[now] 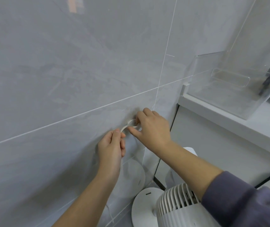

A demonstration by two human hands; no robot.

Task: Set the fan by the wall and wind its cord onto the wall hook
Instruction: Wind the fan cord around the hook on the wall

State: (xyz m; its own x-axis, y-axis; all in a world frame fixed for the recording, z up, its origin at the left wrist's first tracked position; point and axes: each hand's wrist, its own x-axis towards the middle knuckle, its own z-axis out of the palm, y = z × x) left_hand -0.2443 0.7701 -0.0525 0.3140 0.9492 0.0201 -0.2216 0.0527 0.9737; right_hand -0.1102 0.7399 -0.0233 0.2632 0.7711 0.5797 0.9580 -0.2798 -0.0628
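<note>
White cord pinched by two hands, left hand and right hand, above one fan, against grey tiled wall.

White cord in the grip; below it a white ribbed fan; behind, grey mottled wall; purple-grey sleeve.

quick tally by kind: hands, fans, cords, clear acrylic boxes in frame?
Hands: 2, left hand and right hand
Fans: 1, white fan
Cords: 1, white cord
Clear acrylic boxes: 1, acrylic box on the ledge
Total: 5
</note>
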